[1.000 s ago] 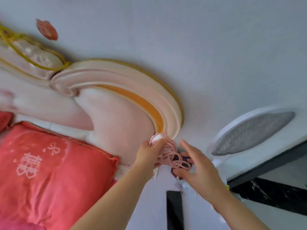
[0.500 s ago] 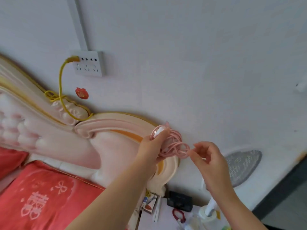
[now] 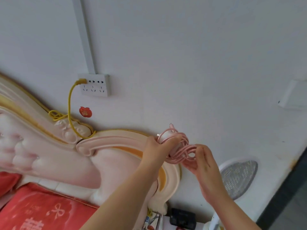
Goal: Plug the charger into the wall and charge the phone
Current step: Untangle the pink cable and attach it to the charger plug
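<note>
My left hand point(image 3: 157, 149) grips a white charger plug point(image 3: 166, 136) with a pink cable point(image 3: 181, 152) coiled around it, held up in front of the wall. My right hand point(image 3: 201, 161) pinches loops of that pink cable just to the right. A white wall socket panel point(image 3: 95, 86) sits up and to the left, with a yellow plug and yellow cord point(image 3: 70, 103) in its left outlet. The phone cannot be picked out with certainty; a dark device point(image 3: 181, 219) lies low on the bedside surface.
A pink and gold padded headboard point(image 3: 49, 151) fills the left, with a red pillow point(image 3: 41, 209) below. A red sticker point(image 3: 85, 112) is on the wall. A white racket-shaped mesh swatter point(image 3: 237, 178) leans at right. A white wall box point(image 3: 294, 95) sits far right.
The view has tilted upward, bringing the wall socket lower into frame. Both hands rose with the pink cable bundle, and my right hand went from reaching to pinching the loops.
</note>
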`<state>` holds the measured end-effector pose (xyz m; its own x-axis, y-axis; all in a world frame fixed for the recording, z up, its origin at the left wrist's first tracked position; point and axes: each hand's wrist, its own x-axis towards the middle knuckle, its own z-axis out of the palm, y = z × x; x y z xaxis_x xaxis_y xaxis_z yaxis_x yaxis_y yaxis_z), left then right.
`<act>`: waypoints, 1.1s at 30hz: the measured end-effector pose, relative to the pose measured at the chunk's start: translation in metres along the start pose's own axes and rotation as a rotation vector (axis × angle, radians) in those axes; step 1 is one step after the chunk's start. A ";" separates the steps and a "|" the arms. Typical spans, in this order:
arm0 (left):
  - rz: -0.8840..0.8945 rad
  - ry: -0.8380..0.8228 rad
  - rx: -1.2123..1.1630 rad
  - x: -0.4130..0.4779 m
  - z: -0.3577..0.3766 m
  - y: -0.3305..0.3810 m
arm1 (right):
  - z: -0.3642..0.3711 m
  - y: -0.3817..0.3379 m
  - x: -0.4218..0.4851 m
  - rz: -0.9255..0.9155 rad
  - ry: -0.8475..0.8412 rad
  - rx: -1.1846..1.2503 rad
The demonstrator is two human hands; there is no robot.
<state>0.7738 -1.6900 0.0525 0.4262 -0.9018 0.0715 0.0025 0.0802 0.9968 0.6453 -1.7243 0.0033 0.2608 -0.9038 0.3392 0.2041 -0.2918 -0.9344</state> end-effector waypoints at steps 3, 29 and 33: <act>0.105 0.071 0.112 0.000 -0.003 0.007 | 0.007 -0.010 0.003 0.025 -0.021 0.036; 0.481 0.075 0.477 -0.018 -0.042 0.034 | 0.012 -0.066 0.015 0.057 -0.276 0.094; 0.519 0.051 0.562 -0.018 -0.043 0.036 | 0.012 -0.071 0.017 0.015 -0.228 0.016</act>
<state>0.8052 -1.6526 0.0857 0.2885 -0.7856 0.5474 -0.6637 0.2480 0.7057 0.6471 -1.7151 0.0763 0.4703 -0.8133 0.3427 0.2129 -0.2723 -0.9384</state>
